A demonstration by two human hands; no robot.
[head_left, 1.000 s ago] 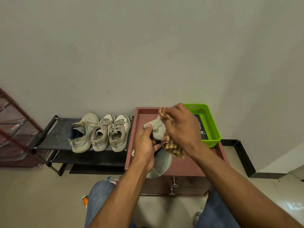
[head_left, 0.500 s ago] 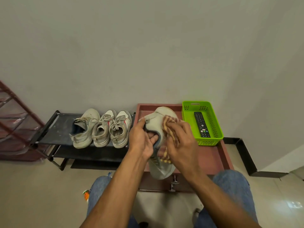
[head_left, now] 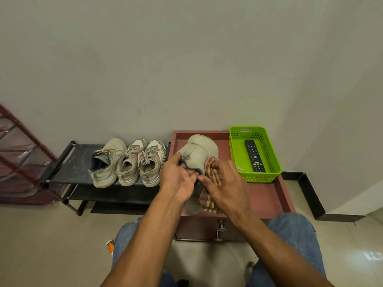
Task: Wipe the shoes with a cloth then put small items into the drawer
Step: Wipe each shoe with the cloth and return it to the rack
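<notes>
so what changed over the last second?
The shoe in the left hand got turned, its toe now pointing toward the wall. The right hand slid the checked cloth down the shoe's side, uncovering the green basket. Both grips held. The three shoes on the rack and the remote stayed put.

1 head-worn wide-angle camera is looking forward and steeply down from above the person's blue-jeaned knees (head_left: 294, 230), sitting close over the reddish-brown wooden drawer cabinet (head_left: 267, 195). It is facing the plain grey wall (head_left: 186, 59), taking in the low black metal shoe rack (head_left: 76, 162) towards the frame's left edge.
</notes>
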